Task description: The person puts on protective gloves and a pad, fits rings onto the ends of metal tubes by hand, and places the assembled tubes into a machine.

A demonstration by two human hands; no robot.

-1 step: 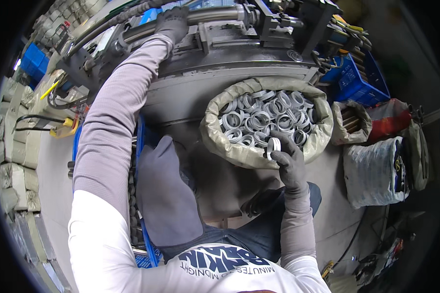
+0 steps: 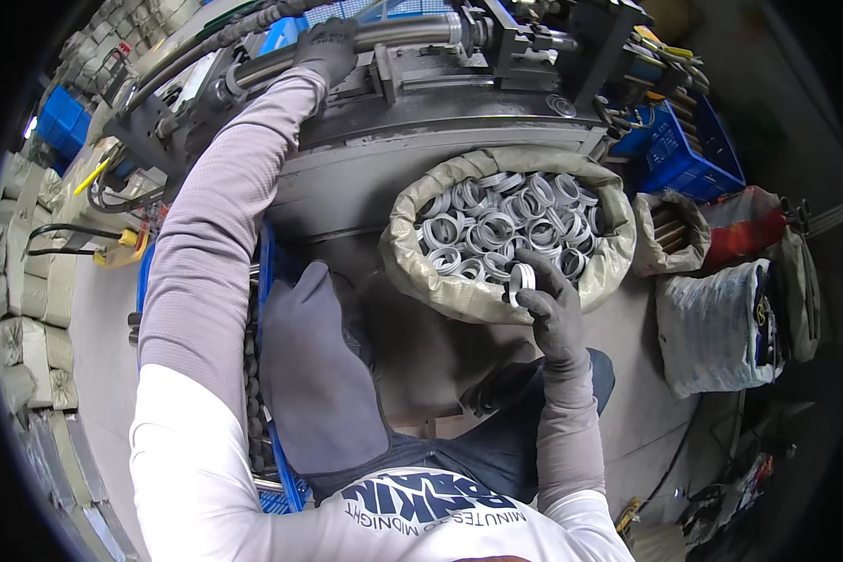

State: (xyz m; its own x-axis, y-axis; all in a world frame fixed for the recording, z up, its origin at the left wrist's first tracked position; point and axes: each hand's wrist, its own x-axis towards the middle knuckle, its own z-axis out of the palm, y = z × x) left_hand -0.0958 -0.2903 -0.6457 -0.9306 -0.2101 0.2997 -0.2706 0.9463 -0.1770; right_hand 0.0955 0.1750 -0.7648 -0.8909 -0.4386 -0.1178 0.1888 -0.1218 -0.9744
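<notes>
In a dark grey glove, my left hand reaches up to the machine. It is wrapped over a shiny metal tube that lies lengthwise there; the fingertips are partly hidden. The tube's right end meets a round machine fitting. My right hand, gloved too, pinches a white-grey ring between thumb and fingers. It holds the ring above the near rim of a woven sack. Many similar loose rings fill that sack.
A blue crate holding tubes stands at the right, near a small sack of brown tubes and a white bundle. Another blue crate sits beside my left leg. Stacked wrapped packages line the far left.
</notes>
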